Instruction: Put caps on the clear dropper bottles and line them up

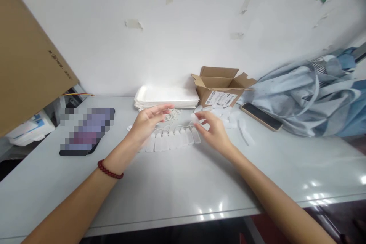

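Between thumb and fingers, my right hand (213, 129) pinches a small translucent white tag (193, 118). My left hand (148, 122) hovers at the left, its fingers stretched out and apart from the thumb, with nothing visible in it. Below and between both hands, a row of several white tags (173, 140) with thin string loops lies side by side on the grey table (183, 183). Just behind the row is a small heap of white strings (174, 114), partly hidden by my left fingers. Loose white tags (225, 116) are scattered beyond my right hand.
A stack of white envelopes (168, 98) lies against the wall, beside an open cardboard box (219, 93). At right are a phone (261, 116) and a heap of blue fabric (294, 91). Another phone, with a blurred screen (91, 127), lies left, near a large cardboard sheet (28, 53).
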`<state>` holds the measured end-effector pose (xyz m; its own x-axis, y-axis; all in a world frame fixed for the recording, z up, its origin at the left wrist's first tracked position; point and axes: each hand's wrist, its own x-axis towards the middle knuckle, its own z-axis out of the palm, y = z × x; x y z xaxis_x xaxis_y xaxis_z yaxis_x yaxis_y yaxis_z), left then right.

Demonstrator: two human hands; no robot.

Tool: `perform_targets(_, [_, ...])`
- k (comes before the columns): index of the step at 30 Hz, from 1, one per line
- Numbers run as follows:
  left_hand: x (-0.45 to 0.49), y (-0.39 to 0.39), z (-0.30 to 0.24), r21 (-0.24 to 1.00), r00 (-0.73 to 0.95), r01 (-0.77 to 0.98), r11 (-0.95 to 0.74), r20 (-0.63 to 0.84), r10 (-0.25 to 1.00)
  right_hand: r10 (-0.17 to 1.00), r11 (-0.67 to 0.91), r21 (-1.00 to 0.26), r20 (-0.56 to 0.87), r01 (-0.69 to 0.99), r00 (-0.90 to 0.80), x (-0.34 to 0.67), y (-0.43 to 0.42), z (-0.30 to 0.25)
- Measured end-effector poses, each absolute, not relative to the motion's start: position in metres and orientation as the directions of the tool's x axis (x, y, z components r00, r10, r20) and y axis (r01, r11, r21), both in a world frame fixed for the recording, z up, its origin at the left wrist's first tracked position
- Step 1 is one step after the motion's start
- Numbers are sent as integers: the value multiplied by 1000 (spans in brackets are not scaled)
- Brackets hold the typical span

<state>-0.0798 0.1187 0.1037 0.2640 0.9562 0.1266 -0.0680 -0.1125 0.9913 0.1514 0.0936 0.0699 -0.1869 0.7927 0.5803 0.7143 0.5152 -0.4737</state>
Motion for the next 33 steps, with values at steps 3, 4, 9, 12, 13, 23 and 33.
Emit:
perform_targets(3, [-79,110,108,985,270,-162,-55,98,958,786,553,-490,575,674,-227,146,89,74])
perform_targets(4, [-78,108,109,981,279,-193,-29,83,957,781,569,-491,574,660,-246,144,87,76])
perform_targets(9, [-71,100,113,953,297,-299,43,50,954,740,640,-463,586,614,-330,137,76,82])
perform_targets(12, [-67,97,115,952,299,-305,36,60,952,731,658,-451,573,603,-370,136,72,82])
perform_targets(13, [-66,95,115,953,304,-301,30,66,950,729,663,-448,567,599,-383,135,71,82])
perform_targets(23, [-66,88,118,964,345,-266,-7,103,933,724,673,-436,555,598,-410,132,66,83])
perform_targets(33, [-60,83,113,990,356,-127,-66,108,928,719,678,-463,581,572,-382,132,66,86])
